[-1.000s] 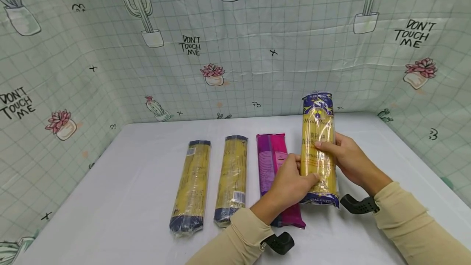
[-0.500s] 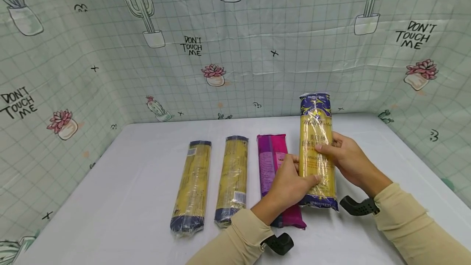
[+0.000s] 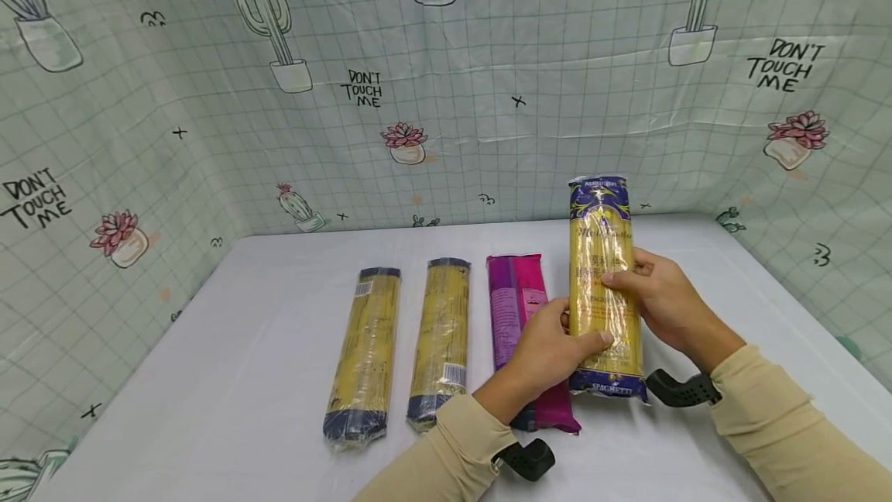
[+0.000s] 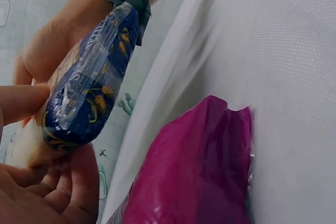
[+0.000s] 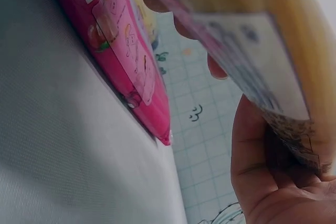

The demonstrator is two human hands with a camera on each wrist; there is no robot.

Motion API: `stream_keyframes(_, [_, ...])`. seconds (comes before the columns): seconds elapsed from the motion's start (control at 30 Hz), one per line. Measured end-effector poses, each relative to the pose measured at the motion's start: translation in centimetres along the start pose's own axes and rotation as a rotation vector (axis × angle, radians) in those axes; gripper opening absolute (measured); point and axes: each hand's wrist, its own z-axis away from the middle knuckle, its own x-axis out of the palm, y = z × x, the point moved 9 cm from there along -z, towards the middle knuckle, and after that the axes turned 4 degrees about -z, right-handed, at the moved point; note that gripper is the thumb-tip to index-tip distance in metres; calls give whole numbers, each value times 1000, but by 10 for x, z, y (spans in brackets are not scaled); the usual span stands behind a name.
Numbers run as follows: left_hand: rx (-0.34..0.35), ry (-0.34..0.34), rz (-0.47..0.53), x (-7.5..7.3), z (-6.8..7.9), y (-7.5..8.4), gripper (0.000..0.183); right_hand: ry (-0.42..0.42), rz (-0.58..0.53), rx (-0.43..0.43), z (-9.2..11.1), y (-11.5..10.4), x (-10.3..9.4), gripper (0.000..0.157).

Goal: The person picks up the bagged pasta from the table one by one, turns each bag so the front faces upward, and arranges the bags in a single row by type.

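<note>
A spaghetti packet (image 3: 605, 300), yellow with blue ends, is held up between both hands with its printed front towards the head camera. My left hand (image 3: 550, 351) grips its lower left side, thumb across the front. The right hand (image 3: 665, 300) grips the right side near the middle, thumb also on the front. In the left wrist view the packet's blue end (image 4: 92, 87) shows above the table, between thumb and curled fingers. The right wrist view shows a white label on the back of the packet (image 5: 294, 3). Beneath the left hand, a pink and purple packet (image 3: 505, 308) lies partly hidden.
Two more yellow spaghetti packets (image 3: 364, 355) (image 3: 442, 331) lie side by side on the white table (image 3: 230, 378), left of the pink one. A grid-patterned cloth (image 3: 474, 45) with cactus drawings hangs behind and along both sides.
The held spaghetti packet shifts and turns slightly in the hands, its lower end now a little lower. Both hands keep their grip, and the packets on the table stay put.
</note>
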Motion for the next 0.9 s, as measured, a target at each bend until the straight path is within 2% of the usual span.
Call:
stream_keyframes(0.1, [-8,-22,-43,1,-1,1,38,0,-15,4,1,-1,-3,55])
stream_keyframes(0.2, [-23,-80,-44,5,-1,1,35,4,-32,7,2,-3,-5,54])
stream_keyframes(0.3, [-51,-148,-15,11,1,-1,29,13,-40,9,2,-5,-7,55])
stream_keyframes(0.47, [-123,-220,43,17,3,-6,22,12,-69,-3,3,-10,-11,55])
stream_keyframes(0.57, [-122,-253,103,19,4,-6,23,2,-77,3,2,-9,-12,56])
stream_keyframes(0.73, [-91,-236,119,18,4,-5,22,-22,-43,24,1,-6,-10,62])
stream_keyframes(0.9, [-88,-185,94,15,3,-7,22,-54,-17,26,1,-5,-9,57])
